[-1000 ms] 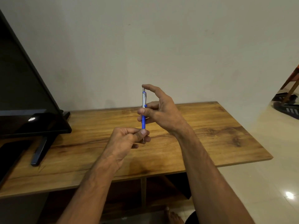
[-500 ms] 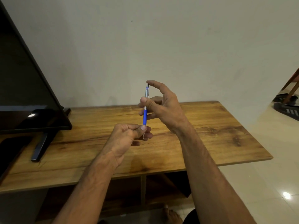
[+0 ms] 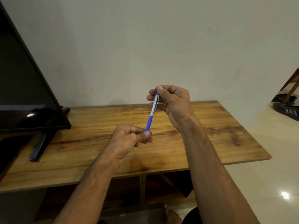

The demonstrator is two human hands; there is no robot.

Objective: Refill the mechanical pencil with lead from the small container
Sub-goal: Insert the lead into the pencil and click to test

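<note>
2 hands on 1 mechanical pencil (image 3: 151,114), held in the air above the wooden table (image 3: 218,126) and touching nothing else. Lower, blue end pinched by the left hand (image 3: 127,139) between curled fingers and left thumb (image 3: 146,133), with a thin sliver poking out below that pinch, too small to tell nozzle from lead. Upper, clear end wrapped by the right hand (image 3: 174,101), fingers curled round the barrel and right thumb (image 3: 159,88) set on the cap (image 3: 157,94). Long axis tilted, running from the left grip up and to the right into the right grip, bare barrel spanning between the 2. Cap inside the right grip and well apart from the left one, so probably a job for the right hand: any pull or press there best kept straight along that slanted axis, away from or toward the left pinch, with the left hand only bracing. No small container seen near either grip; possibly hidden in a palm, cannot tell. Against 1.0 s ago: then near upright, right forefinger hooked over the top and thumb at mid-barrel; now leaned over to the right, right hand rolled round with the thumb on top instead. Left pinch at the tip end much the same. Dark screen (image 3: 24,78) well off to the left of both grips, as before.
</note>
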